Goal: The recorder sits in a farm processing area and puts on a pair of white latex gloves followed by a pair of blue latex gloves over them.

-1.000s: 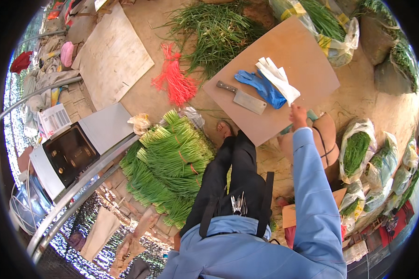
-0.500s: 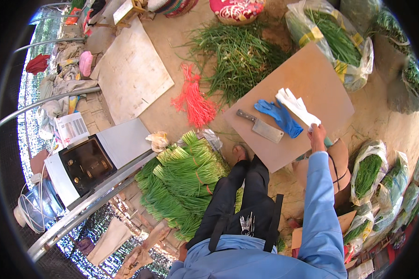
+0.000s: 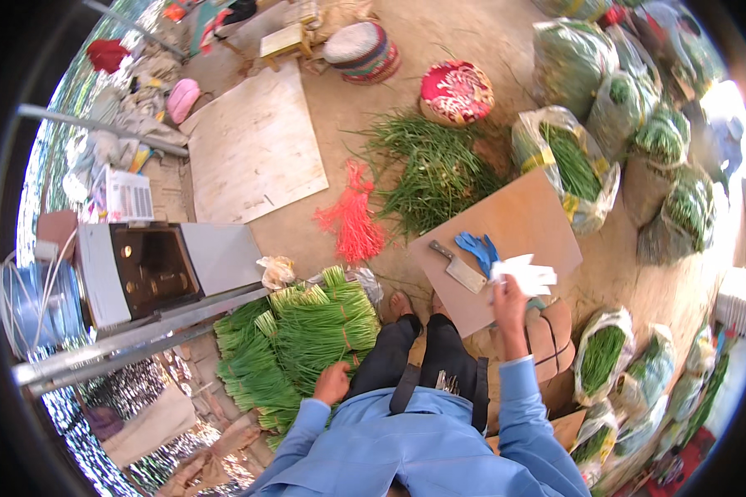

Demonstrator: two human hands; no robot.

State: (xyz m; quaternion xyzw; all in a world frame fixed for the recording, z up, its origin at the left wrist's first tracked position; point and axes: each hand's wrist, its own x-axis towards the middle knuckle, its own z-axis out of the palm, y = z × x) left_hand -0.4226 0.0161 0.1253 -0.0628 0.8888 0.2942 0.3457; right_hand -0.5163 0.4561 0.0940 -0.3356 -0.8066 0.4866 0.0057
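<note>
White gloves [image 3: 526, 273] have shifted from lying flat beside the blue glove to fanning out, blurred, from the right hand [image 3: 510, 306], which grips them over the board's near edge; the left hand [image 3: 332, 383] has come further into view. It hangs by the thigh, fingers loosely bent; whether it touches the bundled chives [image 3: 319, 319] beside it, I cannot tell. Beyond, the brown board [image 3: 539, 215] bears a cleaver [image 3: 464, 273] and the blue glove [image 3: 477, 247]. Farther off lie red ties [image 3: 352, 215], loose chives [image 3: 431, 170] and a round red cushion [image 3: 456, 91].

Tan floor [image 3: 489, 33] spreads beneath a striped round stool [image 3: 362, 54] and wooden stool [image 3: 283, 41] — bright light [image 3: 739, 124] at right.
</note>
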